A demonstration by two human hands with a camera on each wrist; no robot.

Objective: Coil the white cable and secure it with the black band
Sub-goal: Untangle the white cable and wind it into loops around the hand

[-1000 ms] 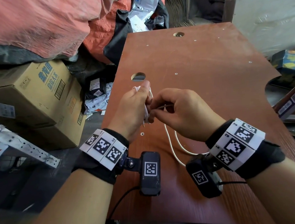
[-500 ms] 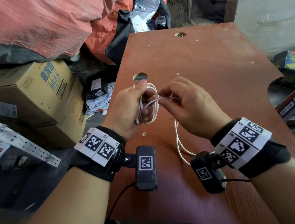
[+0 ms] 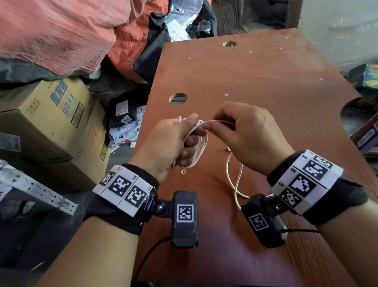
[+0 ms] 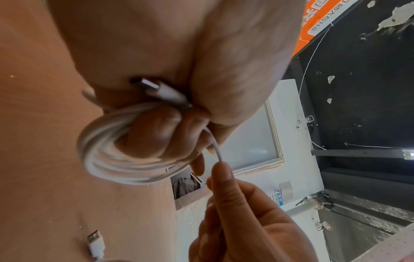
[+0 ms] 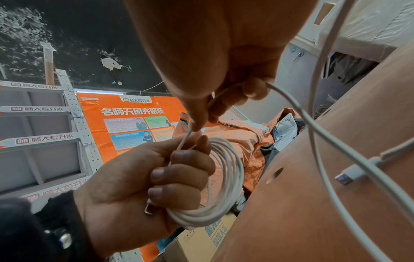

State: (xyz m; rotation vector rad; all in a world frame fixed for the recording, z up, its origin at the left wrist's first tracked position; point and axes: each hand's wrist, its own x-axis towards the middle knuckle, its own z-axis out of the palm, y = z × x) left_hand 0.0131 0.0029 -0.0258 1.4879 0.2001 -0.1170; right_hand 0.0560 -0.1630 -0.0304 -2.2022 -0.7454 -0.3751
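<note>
Nearest the person, the loose tail of the white cable (image 3: 233, 180) lies in a slack curve on the brown table (image 3: 270, 86), and its free plug (image 5: 351, 174) rests flat on the wood beside the right wrist. A second ago that tail ran in a longer double line toward the table's near edge; now less of it lies loose, so more has gone into the coil.

Above it, the right hand (image 3: 249, 135) pinches the strand between thumb and forefinger and leads it toward the left hand (image 3: 167, 145), the two nearly touching. The left hand's fingers (image 5: 177, 170) are curled round the coil (image 5: 221, 179), several neat rounds with the other plug (image 4: 161, 90) tucked under the thumb. A second ago the rounds were hidden behind the closed fist; now they hang open below it (a fuller bundle, by the look of it).

I judge the coiling well along but unfinished: the tail and its plug have yet to be wound in. The black band shows in none of the views, so the tying step is not yet begun.

Farther off, cardboard boxes (image 3: 44, 124) and an orange tarp (image 3: 43, 34) crowd the table's left side.
</note>
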